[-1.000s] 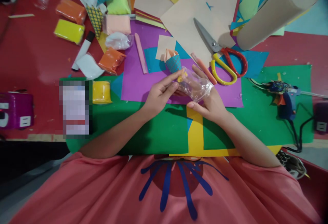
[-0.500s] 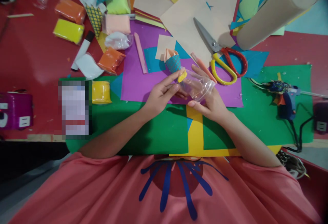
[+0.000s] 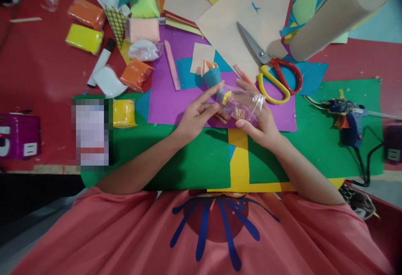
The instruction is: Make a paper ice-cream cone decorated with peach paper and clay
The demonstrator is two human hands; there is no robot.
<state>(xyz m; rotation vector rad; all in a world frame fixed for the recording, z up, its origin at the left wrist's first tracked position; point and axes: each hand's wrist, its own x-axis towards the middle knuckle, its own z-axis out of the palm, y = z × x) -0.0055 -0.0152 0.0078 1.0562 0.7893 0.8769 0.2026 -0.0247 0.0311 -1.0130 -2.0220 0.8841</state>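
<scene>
Left hand (image 3: pixel 195 118) and right hand (image 3: pixel 264 127) grip clear bag (image 3: pixel 241 98) at opposite ends, likely for steadiness. Yellow lump (image 3: pixel 226 97) nearest left hand; scissors (image 3: pixel 264 58) beyond right.

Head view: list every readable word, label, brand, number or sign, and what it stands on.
No text can be read.
White square label on the shiny purple boxy object, left edge: marks too blurred.
Pale label on the dark purple boxy object, right edge: too blurred.
Pale pixelated rectangle: unreadable.
</scene>
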